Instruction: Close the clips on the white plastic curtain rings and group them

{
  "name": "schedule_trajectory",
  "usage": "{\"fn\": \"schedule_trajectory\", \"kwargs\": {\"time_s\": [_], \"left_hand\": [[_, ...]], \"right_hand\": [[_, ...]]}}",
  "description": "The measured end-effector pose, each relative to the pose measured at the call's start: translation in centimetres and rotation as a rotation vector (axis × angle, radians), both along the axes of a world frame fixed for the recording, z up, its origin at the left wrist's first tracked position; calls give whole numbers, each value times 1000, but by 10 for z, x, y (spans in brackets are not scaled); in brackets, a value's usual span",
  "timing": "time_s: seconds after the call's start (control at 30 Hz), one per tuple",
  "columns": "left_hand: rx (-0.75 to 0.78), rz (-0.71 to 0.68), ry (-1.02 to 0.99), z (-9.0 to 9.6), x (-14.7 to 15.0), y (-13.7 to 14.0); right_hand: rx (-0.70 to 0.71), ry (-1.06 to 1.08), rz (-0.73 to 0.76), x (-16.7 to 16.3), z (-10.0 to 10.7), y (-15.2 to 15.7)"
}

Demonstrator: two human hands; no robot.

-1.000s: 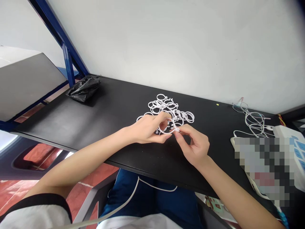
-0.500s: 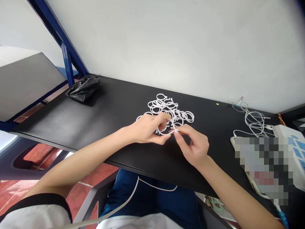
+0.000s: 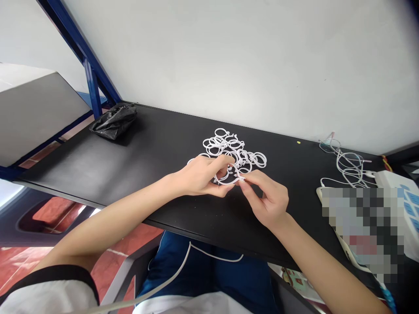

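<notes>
Left hand (image 3: 205,175) holds a white ring (image 3: 224,184) at the near edge of the ring pile (image 3: 241,156); right hand (image 3: 266,194) pinches its clasp end (image 3: 241,178). Risk, judged: too light a pinch could let the clasp slip, dropping the ring among the pile.

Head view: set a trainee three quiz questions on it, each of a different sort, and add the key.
1. True or false: the left hand and the right hand hold the same white ring.
2. Which thing lies at the left end of the black table?
A) eyeglasses
B) black plastic bag
C) white power strip
3. Fill in, as the wearer sees it: the loose rings lie to the bag's ____.

Key: 1 true; 2 B; 3 right.
</notes>
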State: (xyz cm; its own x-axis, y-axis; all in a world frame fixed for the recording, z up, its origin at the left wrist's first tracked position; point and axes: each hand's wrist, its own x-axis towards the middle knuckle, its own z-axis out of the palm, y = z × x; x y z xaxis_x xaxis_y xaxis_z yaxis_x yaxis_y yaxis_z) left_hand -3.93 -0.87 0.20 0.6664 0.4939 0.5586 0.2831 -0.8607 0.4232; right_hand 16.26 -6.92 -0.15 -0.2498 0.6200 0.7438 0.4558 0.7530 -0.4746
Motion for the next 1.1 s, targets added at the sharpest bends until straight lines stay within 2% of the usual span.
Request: {"fn": "schedule_trajectory", "kwargs": {"time_s": [0.3, 0.5, 1.1], "left_hand": [[50, 1, -14, 0, 0, 0], [34, 23, 23, 0, 0, 0], [36, 28, 28, -1, 0, 0]], "right_hand": [[-5, 2, -3, -1, 0, -1], [-31, -7, 17, 0, 0, -2], [8, -18, 15, -1, 1, -1]]}}
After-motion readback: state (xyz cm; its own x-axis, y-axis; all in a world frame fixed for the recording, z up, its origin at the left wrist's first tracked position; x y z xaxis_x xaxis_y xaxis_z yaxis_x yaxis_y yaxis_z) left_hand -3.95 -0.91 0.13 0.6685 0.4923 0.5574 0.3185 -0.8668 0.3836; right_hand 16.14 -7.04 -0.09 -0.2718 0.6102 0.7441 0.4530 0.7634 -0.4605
